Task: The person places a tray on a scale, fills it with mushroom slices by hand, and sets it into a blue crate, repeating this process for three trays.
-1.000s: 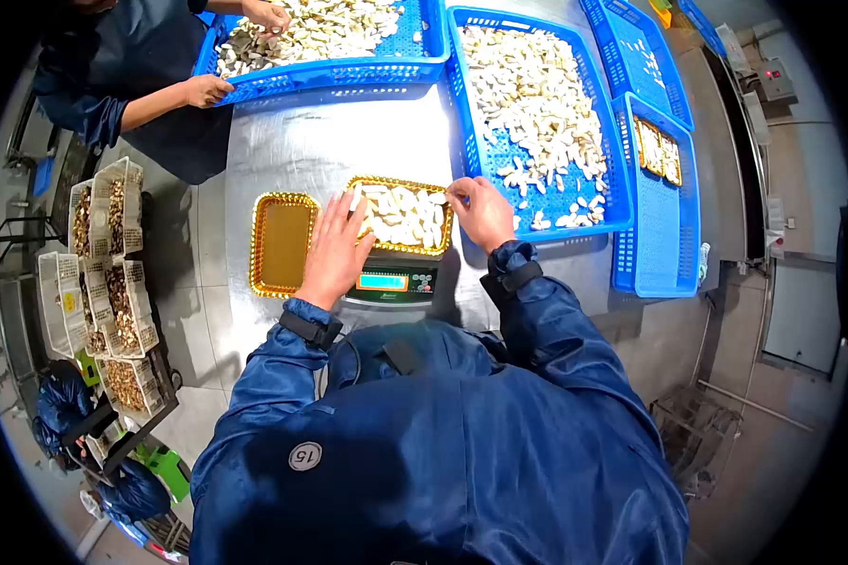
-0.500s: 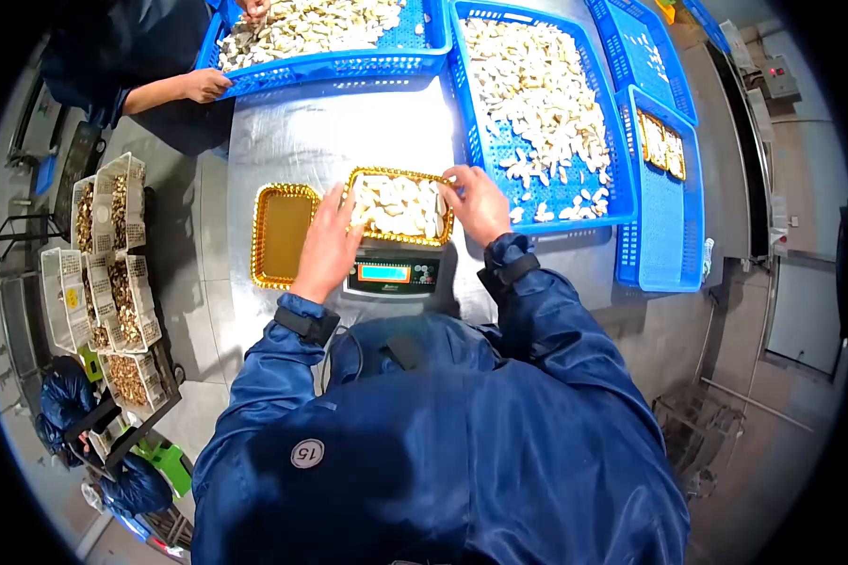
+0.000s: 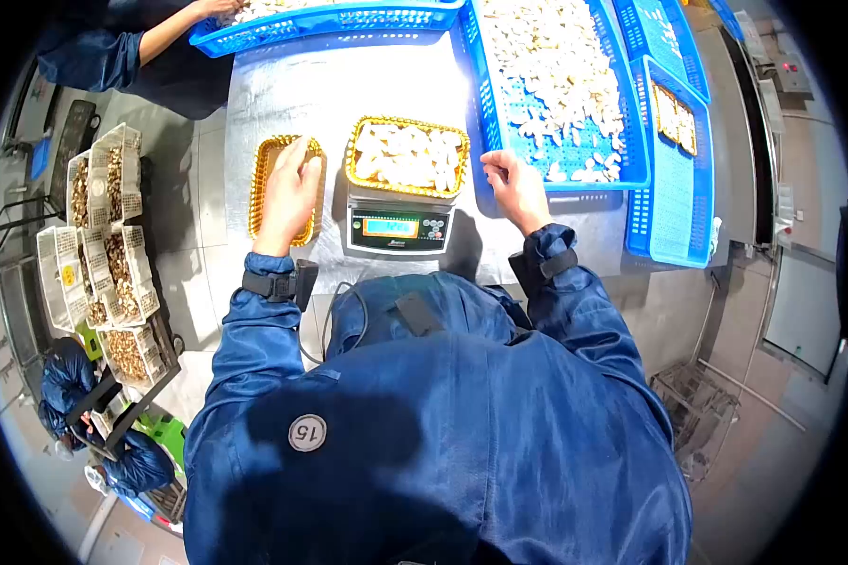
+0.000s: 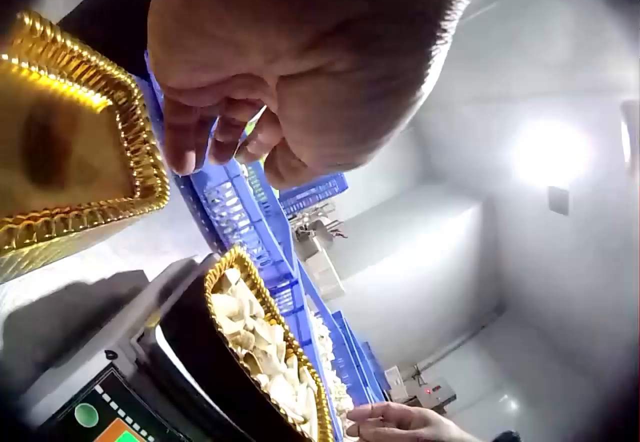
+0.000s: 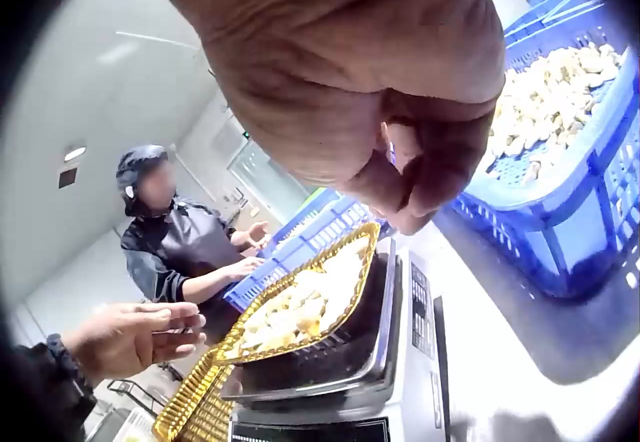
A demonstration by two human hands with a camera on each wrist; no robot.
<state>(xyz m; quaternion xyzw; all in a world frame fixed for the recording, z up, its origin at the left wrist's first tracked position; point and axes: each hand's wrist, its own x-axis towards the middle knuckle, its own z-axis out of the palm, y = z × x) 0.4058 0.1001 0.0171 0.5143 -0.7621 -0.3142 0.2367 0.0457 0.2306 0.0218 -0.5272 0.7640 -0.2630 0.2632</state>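
Observation:
My left hand (image 3: 290,193) hovers over a gold tray (image 3: 256,202) with a crimped rim, its fingers relaxed and holding nothing. In the left wrist view that tray's shiny bottom (image 4: 60,147) is bare. A second gold tray (image 3: 407,193), heaped with pale chunky pieces (image 3: 407,155), rests on a digital scale (image 3: 398,242) with a lit display. To the right of this tray is my right hand (image 3: 520,191), apart from its rim. Its fingers are loosely bent, and nothing shows between fingers and thumb (image 5: 375,187).
A large blue crate (image 3: 639,141) of pale pieces stands right of the scale; another blue crate (image 3: 330,21) is at the back, beside another person (image 5: 195,242). Further right, a blue crate (image 3: 671,221) holds small filled gold trays (image 3: 674,121). White baskets (image 3: 58,282) stand off the table's left side.
Both hands have let go of the filled tray's rim. The left has moved left over the other gold tray, the right away to the right. The head view has shifted.

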